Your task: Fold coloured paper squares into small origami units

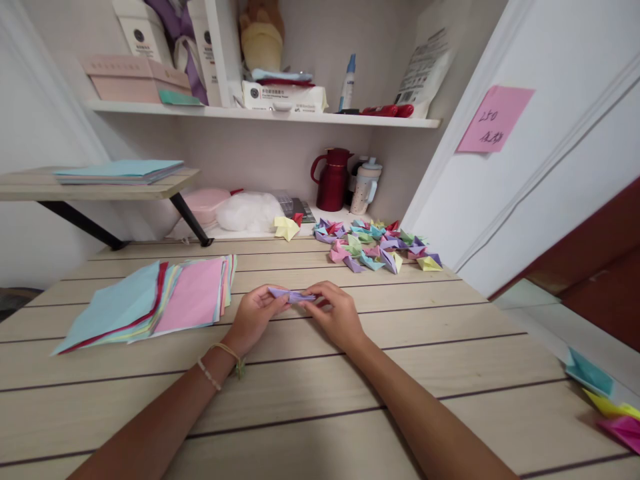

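A small purple folded paper (293, 295) is held between my two hands above the middle of the slatted table. My left hand (257, 313) pinches its left end between thumb and fingers. On the other end, the thumb and fingers of my right hand (334, 312) are closed. Part of the folded paper hides behind the fingertips. Beyond my hands, at the back right, lies a pile of folded paper pieces (373, 243) in many colours. A pale yellow folded piece (287, 228) sits apart from the pile, touching a small red one.
Coloured paper sheets (195, 293) lie in stacks on the left of the table. More sheets (120, 170) rest on a raised wooden shelf (165, 190). At the back stand a red jug (333, 180) and a tumbler (367, 187). Folded papers (590, 372) lie at the right edge.
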Motion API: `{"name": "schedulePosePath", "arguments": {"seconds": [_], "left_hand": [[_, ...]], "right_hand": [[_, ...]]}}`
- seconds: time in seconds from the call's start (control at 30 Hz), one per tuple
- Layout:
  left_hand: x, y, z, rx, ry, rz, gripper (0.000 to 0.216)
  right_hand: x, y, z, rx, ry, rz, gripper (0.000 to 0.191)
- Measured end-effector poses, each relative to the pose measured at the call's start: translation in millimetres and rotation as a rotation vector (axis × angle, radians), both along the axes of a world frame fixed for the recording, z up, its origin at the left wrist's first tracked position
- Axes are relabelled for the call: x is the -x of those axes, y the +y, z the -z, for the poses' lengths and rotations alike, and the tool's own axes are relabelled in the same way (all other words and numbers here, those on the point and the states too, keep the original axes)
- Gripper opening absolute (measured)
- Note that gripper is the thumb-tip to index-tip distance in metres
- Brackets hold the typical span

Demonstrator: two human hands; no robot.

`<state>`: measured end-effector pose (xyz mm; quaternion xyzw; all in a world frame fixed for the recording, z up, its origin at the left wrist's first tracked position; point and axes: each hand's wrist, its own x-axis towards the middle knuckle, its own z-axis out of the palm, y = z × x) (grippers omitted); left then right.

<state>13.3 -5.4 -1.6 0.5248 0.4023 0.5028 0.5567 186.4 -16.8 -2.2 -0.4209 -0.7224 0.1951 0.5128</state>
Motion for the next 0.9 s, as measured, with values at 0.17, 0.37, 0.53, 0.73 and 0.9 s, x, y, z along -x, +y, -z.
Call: {"name": "schedulePosePath", "arguments": {"seconds": [0.17, 0.37, 0.53, 0.73, 0.9], "left_hand": [[0.6, -0.1, -0.3, 0.006, 0.003, -0.025, 0.02], [0.9, 0.3, 0.3, -0.019, -0.001, -0.034, 0.021], [1.4, 3.6, 0.7, -0.056, 0.011, 0.026, 0.03], [-0.3, 2.2, 0.6, -0.035, -0.016, 0.046, 0.056], [-0.3, 1.2, -0.3, -0.057, 0.01, 0.032, 0.054]], "right_hand": [[-0.4, 1.3, -0.2, 0.05, 0.023, -0.006, 0.006], [2.8, 2.0, 2.7, 0.2, 0.144, -0.065, 0.012], [1.0, 5.3, 6.4, 0.138, 0.19, -0.043, 0.013], [0.5, 6.7, 7.7, 0.122, 0.225, -0.062, 0.019], [1.8, 5.2, 5.4, 0.135, 0.214, -0.068, 0.028]]}}
